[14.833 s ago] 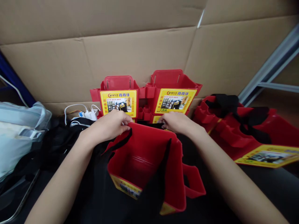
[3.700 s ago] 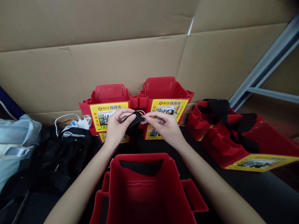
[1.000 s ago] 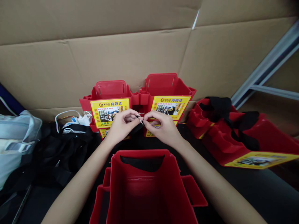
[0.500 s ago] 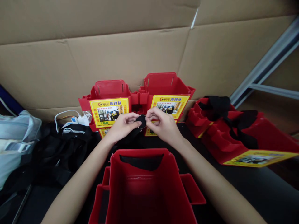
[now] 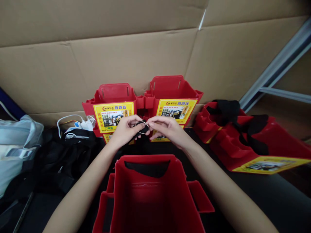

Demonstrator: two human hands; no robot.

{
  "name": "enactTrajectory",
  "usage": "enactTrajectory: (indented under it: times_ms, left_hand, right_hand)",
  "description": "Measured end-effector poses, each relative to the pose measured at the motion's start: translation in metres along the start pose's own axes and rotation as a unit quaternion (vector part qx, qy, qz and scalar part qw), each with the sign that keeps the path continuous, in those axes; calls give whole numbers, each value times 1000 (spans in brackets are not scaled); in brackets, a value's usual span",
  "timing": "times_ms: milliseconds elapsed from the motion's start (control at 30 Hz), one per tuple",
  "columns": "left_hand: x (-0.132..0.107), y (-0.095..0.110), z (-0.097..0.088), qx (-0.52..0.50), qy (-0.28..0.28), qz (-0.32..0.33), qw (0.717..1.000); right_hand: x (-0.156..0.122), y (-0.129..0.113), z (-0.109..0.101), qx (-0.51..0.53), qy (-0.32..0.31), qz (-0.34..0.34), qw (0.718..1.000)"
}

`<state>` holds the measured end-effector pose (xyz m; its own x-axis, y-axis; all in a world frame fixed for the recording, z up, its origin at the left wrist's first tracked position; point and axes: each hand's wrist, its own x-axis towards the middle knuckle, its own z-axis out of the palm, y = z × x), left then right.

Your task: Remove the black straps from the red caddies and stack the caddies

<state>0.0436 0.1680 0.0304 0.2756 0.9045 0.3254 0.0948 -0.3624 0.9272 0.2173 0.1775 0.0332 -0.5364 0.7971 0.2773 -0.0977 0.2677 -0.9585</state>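
Observation:
Above the near red tool box (image 5: 145, 158), my left hand (image 5: 125, 129) is closed on a black strap (image 5: 143, 128) with a thin metal ring (image 5: 146, 124) around it. The thumb lies on top of the strap. Close by on the right, my right hand (image 5: 168, 128) pinches the ring's right edge between thumb and forefinger, its other fingers curled loosely. Fingers hide part of the strap. Through slots in the back wall of the near box runs a black band (image 5: 148, 168); the inside of this box shows bare red walls.
Two stacks of red boxes with yellow labels (image 5: 114, 118) stand behind my hands against a cardboard wall (image 5: 133, 61). More red boxes (image 5: 243, 139) with black straps lie at right. On the left are black straps (image 5: 63, 158), a white plug (image 5: 88, 123) and a pale bag (image 5: 18, 145).
The metal ring has tilted and shows more plainly, and the black strap has turned in my left fingers. My right fingers have straightened a little and shifted slightly left. The boxes have not moved.

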Motion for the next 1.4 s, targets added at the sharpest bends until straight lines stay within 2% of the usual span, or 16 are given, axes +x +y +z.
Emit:
enactTrajectory:
  times_ms: [67,300,500,600,733,833,900,1033,1100,1167,1267,1400]
  left_hand:
    - [1,-3,1,-4,-5,5,1000]
    - [3,-7,4,6,-21,3,1000]
    - [2,-4,-1,43,-23,9,999]
    - [2,-4,-8,72,-25,-21,997]
    - [2,-2,-15,92,-16,-50,994]
    - [2,-3,-15,103,-19,-44,994]
    - [2,-4,-12,111,-21,-38,993]
    - [4,-8,-5,112,3,-39,993]
    - [4,-9,-2,109,23,-40,993]
    - [4,-9,1,105,41,-35,993]
    - [3,-7,3,92,56,-23,994]
    - [3,-6,2,58,63,-19,996]
  right_hand:
    - [1,1,-1,-12,-1,2,1000]
    - [2,2,0,-65,66,10,996]
    - [3,1,-5,-63,50,49,996]
    - [4,-1,-18,-56,131,30,989]
    - [2,-12,-40,-57,264,-45,962]
    - [-3,-22,-46,-81,303,-89,945]
    - [-7,-28,-39,-95,272,-98,952]
    - [-13,-27,-11,-134,127,-50,982]
    - [-14,-21,3,-168,76,-27,983]
    - [-13,-15,12,-209,57,-35,976]
    - [-12,-11,14,-237,24,-71,969]
    - [-13,-18,5,-228,-59,-90,968]
